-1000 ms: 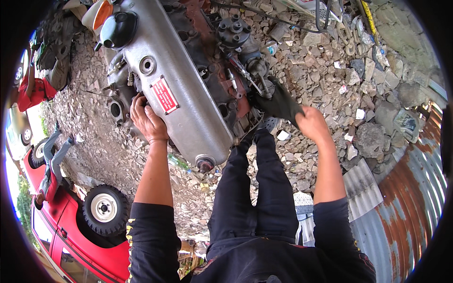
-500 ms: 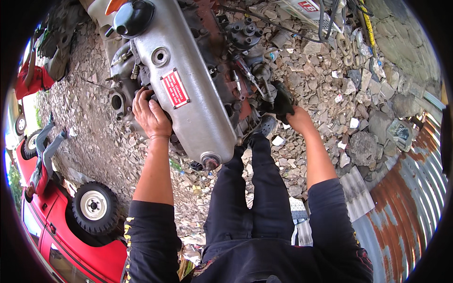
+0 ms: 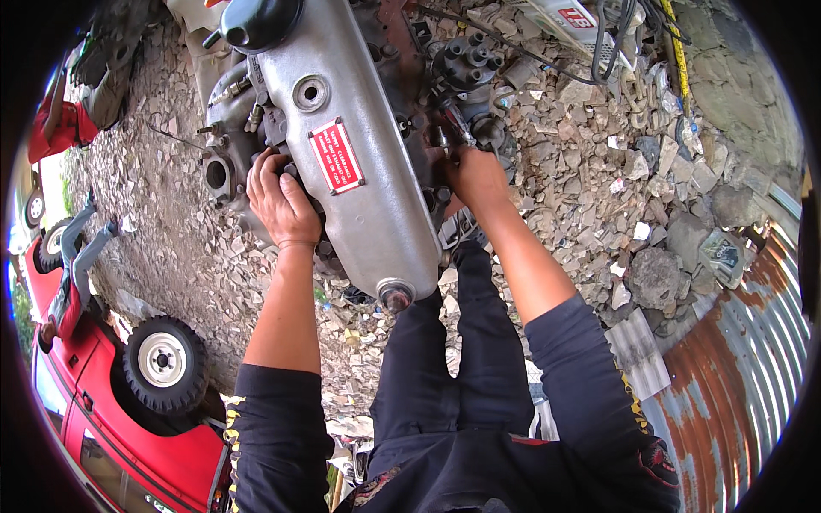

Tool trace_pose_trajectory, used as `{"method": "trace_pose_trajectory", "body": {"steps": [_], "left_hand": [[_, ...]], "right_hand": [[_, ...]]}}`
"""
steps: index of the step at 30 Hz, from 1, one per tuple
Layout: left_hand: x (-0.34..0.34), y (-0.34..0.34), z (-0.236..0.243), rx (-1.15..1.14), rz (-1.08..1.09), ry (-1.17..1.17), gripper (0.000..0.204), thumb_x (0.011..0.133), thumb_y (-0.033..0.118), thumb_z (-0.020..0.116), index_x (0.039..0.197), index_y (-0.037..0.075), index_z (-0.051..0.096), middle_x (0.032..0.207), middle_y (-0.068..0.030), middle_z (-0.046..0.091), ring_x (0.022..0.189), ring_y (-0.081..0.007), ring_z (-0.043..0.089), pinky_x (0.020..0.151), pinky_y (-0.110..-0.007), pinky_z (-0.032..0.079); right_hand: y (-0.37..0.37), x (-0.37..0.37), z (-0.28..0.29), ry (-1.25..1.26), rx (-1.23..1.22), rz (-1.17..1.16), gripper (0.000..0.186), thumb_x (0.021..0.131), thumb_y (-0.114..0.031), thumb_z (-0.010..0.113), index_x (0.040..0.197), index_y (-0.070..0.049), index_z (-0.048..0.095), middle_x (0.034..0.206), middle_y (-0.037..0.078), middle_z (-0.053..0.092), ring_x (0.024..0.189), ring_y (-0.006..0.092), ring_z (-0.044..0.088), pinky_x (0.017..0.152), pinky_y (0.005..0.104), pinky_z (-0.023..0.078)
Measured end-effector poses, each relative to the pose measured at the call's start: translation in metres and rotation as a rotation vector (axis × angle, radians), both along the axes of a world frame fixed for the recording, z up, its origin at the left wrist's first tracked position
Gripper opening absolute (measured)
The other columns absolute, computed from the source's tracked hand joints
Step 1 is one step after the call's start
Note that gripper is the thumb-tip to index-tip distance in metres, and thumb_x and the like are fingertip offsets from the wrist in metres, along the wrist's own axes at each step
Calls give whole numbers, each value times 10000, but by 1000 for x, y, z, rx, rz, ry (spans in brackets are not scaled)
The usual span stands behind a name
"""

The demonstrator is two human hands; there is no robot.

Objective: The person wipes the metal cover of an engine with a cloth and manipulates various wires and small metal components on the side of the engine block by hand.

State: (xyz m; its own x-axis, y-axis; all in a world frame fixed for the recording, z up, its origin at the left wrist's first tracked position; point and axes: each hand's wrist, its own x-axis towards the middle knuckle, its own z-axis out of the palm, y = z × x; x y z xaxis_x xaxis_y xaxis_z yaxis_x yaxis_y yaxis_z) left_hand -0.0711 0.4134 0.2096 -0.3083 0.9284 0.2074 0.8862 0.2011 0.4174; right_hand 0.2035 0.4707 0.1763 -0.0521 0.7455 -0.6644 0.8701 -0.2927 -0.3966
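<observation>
A silver valve cover (image 3: 376, 218) with a red-and-white plate (image 3: 337, 156) tops the engine. My left hand (image 3: 282, 205) grips the engine's left side beside the cover, fingers bent, near a dark metal flange (image 3: 218, 171). On the right side, my right hand (image 3: 479, 178) has reached in among the engine parts beside the cover, just below the distributor (image 3: 466, 64) and a short metal fitting (image 3: 441, 134). Its fingers are bent and partly hidden; what they hold I cannot make out.
Rubble ground (image 3: 599, 171) surrounds the engine. A white crate (image 3: 560, 17) with cables lies top right, rusty corrugated sheets (image 3: 718, 359) lower right. At left are a red vehicle (image 3: 128, 436), a loose-looking tyre (image 3: 167, 359), a person in red (image 3: 64, 124) and another in jeans (image 3: 85, 252).
My right hand has moved up and left into the engine; the dark cloth it held is no longer visible. My left hand remains on the engine's side.
</observation>
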Motion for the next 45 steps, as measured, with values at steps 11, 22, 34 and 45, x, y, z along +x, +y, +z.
{"method": "trace_pose_trajectory", "body": {"steps": [11, 22, 34, 45], "left_hand": [[-2, -1, -2, 1, -4, 5, 365, 919, 282, 370, 1130, 56, 563, 1296, -141, 534, 1254, -344, 428, 1063, -460, 284], [2, 2, -1, -10, 5, -12, 364, 905, 277, 382, 1135, 60, 563, 1304, -136, 532, 1258, -337, 427, 1066, -458, 280], [-2, 0, -2, 28, -3, -7, 363, 903, 278, 389, 1108, 44, 575, 1277, -145, 551, 1232, -348, 447, 1059, -467, 291], [-4, 1, -6, 37, -19, 6, 364, 906, 274, 379, 1106, 35, 567, 1272, -150, 548, 1223, -336, 453, 1056, -461, 292]], "right_hand": [[-7, 5, -15, 61, -45, -56, 302, 827, -300, 613, 1061, -128, 696, 948, 212, 691, 936, 377, 660, 838, 474, 518], [-6, 12, -21, 56, -1, 32, 347, 831, -326, 630, 1063, -73, 680, 927, 228, 684, 917, 400, 654, 817, 471, 522], [-29, 53, 101, 440, 341, 107, 154, 842, -122, 608, 938, -28, 685, 845, 200, 671, 806, 371, 653, 704, 436, 528], [-28, 16, 56, 438, 401, 358, 108, 808, -72, 638, 898, -15, 652, 826, 183, 653, 801, 372, 640, 708, 457, 523]]}}
